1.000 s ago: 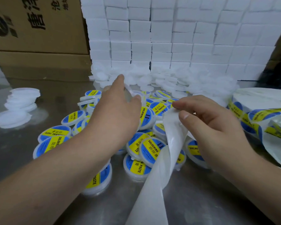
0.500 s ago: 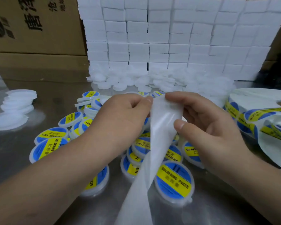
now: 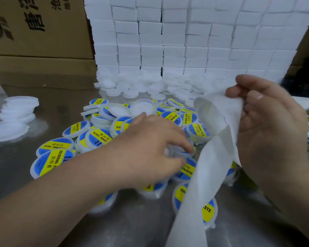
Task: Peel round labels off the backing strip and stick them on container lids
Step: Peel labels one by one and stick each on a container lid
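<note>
Strip (image 3: pixel 209 157) pinched high in the right hand (image 3: pixel 268 129), left hand (image 3: pixel 146 148) gripping a lid (image 3: pixel 179 153) just beside it, its dangling end could drag loose ones off the pile (image 3: pixel 96 138)

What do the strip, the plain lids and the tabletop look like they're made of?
Strip: probably thin waxy release paper. It is white, faintly see-through and creases softly.
Lids: milky translucent plastic with smooth moulded rims.
Table: metal, probably stainless steel. It is dull grey with blurred reflections.

blue-yellow labelled lids (image 3: pixel 98 138), white backing strip (image 3: pixel 205 168)
</note>
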The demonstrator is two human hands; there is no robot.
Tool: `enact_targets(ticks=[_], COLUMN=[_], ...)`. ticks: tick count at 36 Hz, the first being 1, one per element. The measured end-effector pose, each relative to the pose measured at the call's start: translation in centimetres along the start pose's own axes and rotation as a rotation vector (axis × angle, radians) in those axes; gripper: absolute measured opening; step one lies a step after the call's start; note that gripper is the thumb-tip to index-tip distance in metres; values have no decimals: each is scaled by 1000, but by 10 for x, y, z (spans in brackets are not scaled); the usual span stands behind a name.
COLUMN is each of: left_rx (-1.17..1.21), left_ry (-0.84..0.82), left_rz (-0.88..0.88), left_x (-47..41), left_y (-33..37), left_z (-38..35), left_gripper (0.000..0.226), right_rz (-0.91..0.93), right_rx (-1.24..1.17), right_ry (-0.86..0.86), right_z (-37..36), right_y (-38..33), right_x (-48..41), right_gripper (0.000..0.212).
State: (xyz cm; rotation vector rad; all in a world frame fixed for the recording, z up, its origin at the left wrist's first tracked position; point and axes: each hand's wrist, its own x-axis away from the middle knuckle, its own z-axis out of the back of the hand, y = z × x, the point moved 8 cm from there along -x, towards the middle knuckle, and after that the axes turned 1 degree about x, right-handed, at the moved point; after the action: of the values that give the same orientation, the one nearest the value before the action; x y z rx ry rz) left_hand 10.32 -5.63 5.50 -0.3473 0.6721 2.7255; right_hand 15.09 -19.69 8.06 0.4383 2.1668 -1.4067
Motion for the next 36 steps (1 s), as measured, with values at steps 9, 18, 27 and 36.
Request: enact_targets(ticks=[9,18,27,36], left_rx=[-378,-57,1130,1478], left_ry=[-87,352,251,294], left_rz=[-92,-10,403,577], left_x=[3,3,-1,3], left_y=[-5,1,-29,-38], left_z=[-27,16,-4,-9], left_gripper=[62,40,43,36], right_rz=[-17,-12,-16,-53], right_rx=[25,90,55,111], right_ry=[-70,-221,-514,-599], right_z=[-8,-19,-40,-49], right_y=[5,10,10,11], right_x=[5,11,25,37], right_gripper=[23,23,35,21])
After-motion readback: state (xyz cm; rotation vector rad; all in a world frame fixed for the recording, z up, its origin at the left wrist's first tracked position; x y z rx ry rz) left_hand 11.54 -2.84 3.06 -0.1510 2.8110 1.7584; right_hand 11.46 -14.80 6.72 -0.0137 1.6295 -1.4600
